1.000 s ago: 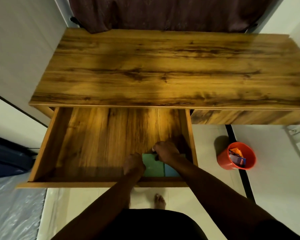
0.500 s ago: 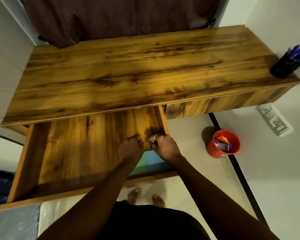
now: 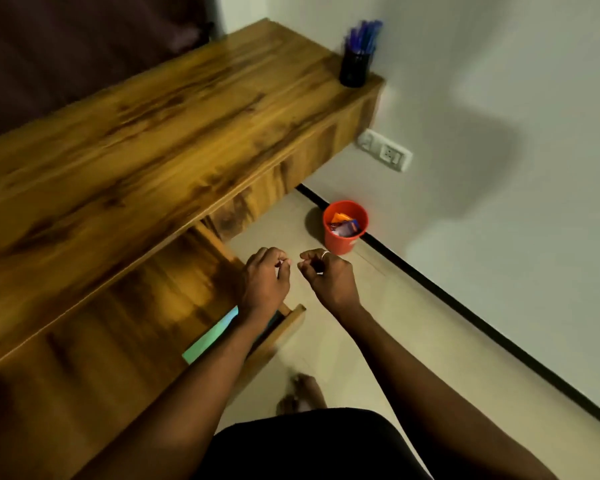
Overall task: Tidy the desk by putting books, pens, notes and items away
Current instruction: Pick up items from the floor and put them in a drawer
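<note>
Brown wooden desktop (image 3: 153, 133) overhung an open wooden drawer (image 3: 160, 292) holding flat green paper notes (image 3: 212, 334), lower centre. Left hand (image 3: 265, 280) and right hand (image 3: 329, 275) hovered beside it, curled and apparently empty, presumably to close it.

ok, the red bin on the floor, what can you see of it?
The bin is a round red-orange tub, plastic by the look. It tapers toward its base and stands upright with an open top. Inside lie wrappers, orange and blue. It stands on the pale floor beside the black skirting, past the desk's right end and below a wall socket. Only the floor visibly touches it.
</note>
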